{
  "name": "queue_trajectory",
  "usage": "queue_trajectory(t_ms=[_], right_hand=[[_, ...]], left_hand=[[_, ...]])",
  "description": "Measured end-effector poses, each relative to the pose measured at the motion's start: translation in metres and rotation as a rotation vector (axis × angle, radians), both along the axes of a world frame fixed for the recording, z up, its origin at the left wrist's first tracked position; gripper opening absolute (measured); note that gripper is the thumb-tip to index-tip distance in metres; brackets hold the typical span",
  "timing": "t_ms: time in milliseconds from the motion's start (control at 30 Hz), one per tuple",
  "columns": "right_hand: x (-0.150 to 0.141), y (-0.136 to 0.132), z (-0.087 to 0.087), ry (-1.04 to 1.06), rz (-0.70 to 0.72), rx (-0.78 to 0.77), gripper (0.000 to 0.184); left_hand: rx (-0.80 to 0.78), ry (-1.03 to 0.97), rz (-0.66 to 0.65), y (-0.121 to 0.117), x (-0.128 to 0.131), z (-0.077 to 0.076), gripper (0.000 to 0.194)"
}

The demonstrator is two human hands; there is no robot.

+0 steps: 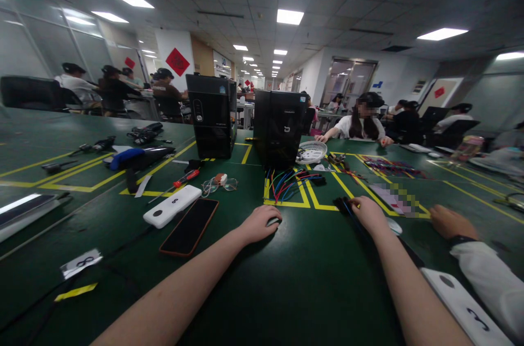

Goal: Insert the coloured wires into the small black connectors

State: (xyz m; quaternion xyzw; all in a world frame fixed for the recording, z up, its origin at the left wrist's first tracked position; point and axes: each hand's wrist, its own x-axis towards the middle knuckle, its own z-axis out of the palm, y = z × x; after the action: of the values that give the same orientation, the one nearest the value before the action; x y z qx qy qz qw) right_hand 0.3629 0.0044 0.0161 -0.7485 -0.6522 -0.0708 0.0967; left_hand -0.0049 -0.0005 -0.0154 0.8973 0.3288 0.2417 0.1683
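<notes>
My left hand (261,223) rests on the green table with its fingers curled over a small pale object that is mostly hidden. Between the fingers of my right hand (368,216) is a black cable (347,205), whose dark end points away from me. Ahead, between my hands, a bundle of coloured wires (289,185) lies inside a yellow taped box. Left of my left hand are a dark phone (190,226) in a brown case and a white box marked 8 (172,207). Glasses (220,184) and a red-handled screwdriver (186,178) lie beyond these.
Two black computer cases (210,117) stand across the table, beside a white basket (311,152). A co-worker's hand (452,223) rests at my right, near a white box marked 3 (462,302). Another person (360,122) sits opposite. Black cables (145,132) lie far left.
</notes>
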Motion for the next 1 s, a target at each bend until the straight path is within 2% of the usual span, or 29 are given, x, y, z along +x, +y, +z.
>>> queue_trajectory(t_ms=[433, 567, 833, 1000], right_hand=[[0.003, 0.002, -0.002, 0.014, 0.006, 0.017, 0.031], [0.000, 0.002, 0.000, -0.006, -0.003, -0.037, 0.032], [-0.028, -0.001, 0.004, -0.186, -0.055, -0.158, 0.032], [-0.050, -0.003, 0.006, -0.174, 0.051, -0.184, 0.031]], left_hand=[[0.013, -0.014, -0.003, 0.001, 0.000, -0.003, 0.019], [0.010, -0.014, 0.001, 0.001, -0.001, -0.003, 0.019], [0.012, -0.016, -0.004, 0.001, 0.000, -0.002, 0.019], [0.004, -0.046, -0.002, 0.002, 0.000, -0.005, 0.018]])
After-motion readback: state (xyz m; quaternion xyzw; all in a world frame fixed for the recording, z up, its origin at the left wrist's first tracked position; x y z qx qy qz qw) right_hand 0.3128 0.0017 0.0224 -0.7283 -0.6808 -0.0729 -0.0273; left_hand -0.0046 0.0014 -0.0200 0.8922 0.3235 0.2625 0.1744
